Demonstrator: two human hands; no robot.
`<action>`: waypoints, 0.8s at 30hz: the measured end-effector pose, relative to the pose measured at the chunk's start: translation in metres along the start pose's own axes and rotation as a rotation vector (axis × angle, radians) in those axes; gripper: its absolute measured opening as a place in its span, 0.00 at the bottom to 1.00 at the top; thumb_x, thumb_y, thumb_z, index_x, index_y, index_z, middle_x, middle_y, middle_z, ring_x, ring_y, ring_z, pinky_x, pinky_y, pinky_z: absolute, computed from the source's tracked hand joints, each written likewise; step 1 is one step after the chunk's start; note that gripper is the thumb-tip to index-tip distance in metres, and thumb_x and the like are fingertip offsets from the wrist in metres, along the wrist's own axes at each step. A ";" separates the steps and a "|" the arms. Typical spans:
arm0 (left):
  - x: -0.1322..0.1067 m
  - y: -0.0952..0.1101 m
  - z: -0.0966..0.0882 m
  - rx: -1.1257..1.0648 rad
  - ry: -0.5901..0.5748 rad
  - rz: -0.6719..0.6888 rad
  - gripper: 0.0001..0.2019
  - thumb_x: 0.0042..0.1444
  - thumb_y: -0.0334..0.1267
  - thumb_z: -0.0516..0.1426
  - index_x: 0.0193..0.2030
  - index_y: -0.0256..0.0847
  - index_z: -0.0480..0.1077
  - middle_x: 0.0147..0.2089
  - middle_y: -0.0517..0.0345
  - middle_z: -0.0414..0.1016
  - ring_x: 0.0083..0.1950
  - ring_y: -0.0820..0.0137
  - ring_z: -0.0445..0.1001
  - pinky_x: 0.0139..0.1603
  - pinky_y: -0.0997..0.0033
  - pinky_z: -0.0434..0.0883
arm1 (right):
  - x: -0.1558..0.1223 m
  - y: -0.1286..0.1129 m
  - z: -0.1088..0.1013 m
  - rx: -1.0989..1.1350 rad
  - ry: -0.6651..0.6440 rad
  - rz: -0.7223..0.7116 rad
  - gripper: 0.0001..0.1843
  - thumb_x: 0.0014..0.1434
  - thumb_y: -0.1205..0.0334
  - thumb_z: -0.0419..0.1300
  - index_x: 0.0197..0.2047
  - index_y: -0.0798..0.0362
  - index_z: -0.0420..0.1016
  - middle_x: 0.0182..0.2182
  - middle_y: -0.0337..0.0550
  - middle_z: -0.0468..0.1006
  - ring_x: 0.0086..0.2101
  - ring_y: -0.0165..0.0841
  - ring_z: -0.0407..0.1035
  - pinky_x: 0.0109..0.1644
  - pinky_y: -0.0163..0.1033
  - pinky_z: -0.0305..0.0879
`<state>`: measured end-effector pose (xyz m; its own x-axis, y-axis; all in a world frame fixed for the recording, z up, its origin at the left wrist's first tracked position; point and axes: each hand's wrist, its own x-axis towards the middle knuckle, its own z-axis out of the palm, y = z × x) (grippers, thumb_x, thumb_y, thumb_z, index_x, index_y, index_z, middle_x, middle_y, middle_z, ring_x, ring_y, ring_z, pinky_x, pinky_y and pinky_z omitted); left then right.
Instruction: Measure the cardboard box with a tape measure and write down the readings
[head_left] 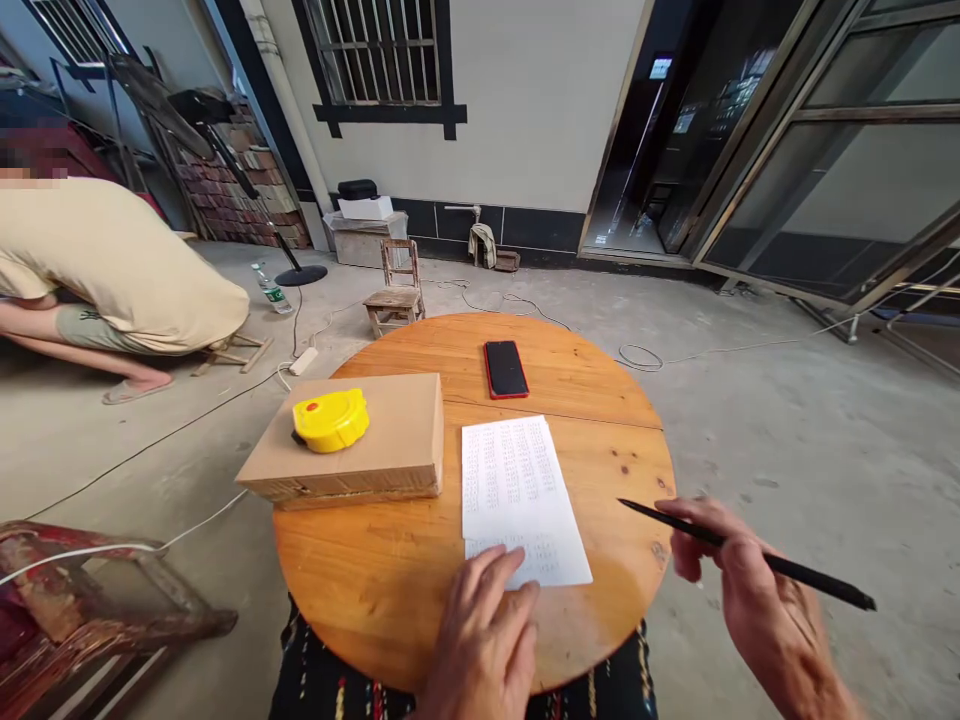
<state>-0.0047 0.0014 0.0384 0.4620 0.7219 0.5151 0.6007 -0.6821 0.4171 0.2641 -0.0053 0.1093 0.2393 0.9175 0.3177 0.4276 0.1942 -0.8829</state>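
My left hand lies flat with its fingers spread on the near edge of a white printed sheet of paper on a round wooden table. My right hand hovers off the table's right rim and pinches a black pen, its tip pointing left toward the paper. A flat cardboard box sits at the table's left with a yellow tape measure on top. A red-cased phone lies face up at the far side.
A person in a beige shirt crouches on the concrete floor at the left. A small wooden chair stands beyond the table; cables trail across the floor. A rusty red frame sits at lower left.
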 end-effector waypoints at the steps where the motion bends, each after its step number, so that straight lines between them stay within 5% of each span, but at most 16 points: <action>1: 0.008 0.005 0.003 -0.006 -0.028 -0.009 0.20 0.54 0.23 0.52 0.50 0.41 0.73 0.59 0.48 0.74 0.60 0.56 0.71 0.55 0.51 0.77 | -0.002 0.003 -0.001 -0.050 -0.004 0.037 0.22 0.69 0.44 0.50 0.46 0.47 0.80 0.20 0.37 0.72 0.24 0.33 0.69 0.30 0.36 0.69; 8: 0.038 0.012 0.028 0.029 -0.130 -0.077 0.21 0.54 0.23 0.54 0.54 0.37 0.72 0.61 0.49 0.74 0.59 0.53 0.71 0.56 0.46 0.76 | -0.003 0.007 0.009 -0.237 -0.092 0.084 0.15 0.62 0.47 0.59 0.33 0.47 0.80 0.22 0.36 0.81 0.21 0.31 0.75 0.25 0.30 0.71; 13: 0.050 0.008 0.042 0.047 -0.190 -0.129 0.19 0.56 0.25 0.56 0.55 0.38 0.71 0.61 0.50 0.74 0.57 0.54 0.71 0.56 0.47 0.75 | 0.004 0.022 0.027 -0.181 -0.145 0.043 0.13 0.62 0.53 0.59 0.44 0.47 0.81 0.32 0.39 0.85 0.33 0.33 0.81 0.39 0.30 0.76; 15: 0.053 0.007 0.046 0.051 -0.198 -0.125 0.18 0.57 0.25 0.56 0.54 0.38 0.71 0.60 0.50 0.75 0.54 0.55 0.72 0.53 0.48 0.76 | 0.011 0.027 0.035 -0.158 -0.171 0.023 0.10 0.62 0.56 0.58 0.40 0.47 0.81 0.35 0.39 0.85 0.34 0.33 0.81 0.39 0.30 0.76; 19: 0.055 0.005 0.050 0.059 -0.173 -0.101 0.16 0.59 0.26 0.54 0.52 0.39 0.72 0.57 0.50 0.76 0.50 0.57 0.73 0.49 0.52 0.76 | 0.027 0.035 0.053 -0.140 -0.216 0.035 0.10 0.61 0.60 0.55 0.31 0.49 0.75 0.24 0.36 0.80 0.25 0.31 0.75 0.29 0.30 0.72; 24: 0.055 0.004 0.052 0.052 -0.110 -0.100 0.15 0.60 0.26 0.53 0.51 0.39 0.72 0.55 0.50 0.77 0.50 0.57 0.72 0.47 0.53 0.74 | 0.043 0.042 0.073 -0.100 -0.297 0.087 0.11 0.62 0.59 0.54 0.33 0.50 0.76 0.26 0.38 0.81 0.27 0.33 0.75 0.31 0.34 0.72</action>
<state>0.0567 0.0446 0.0294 0.4646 0.7966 0.3868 0.6790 -0.6008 0.4218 0.2285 0.0673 0.0605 0.0207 0.9932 0.1147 0.5039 0.0887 -0.8592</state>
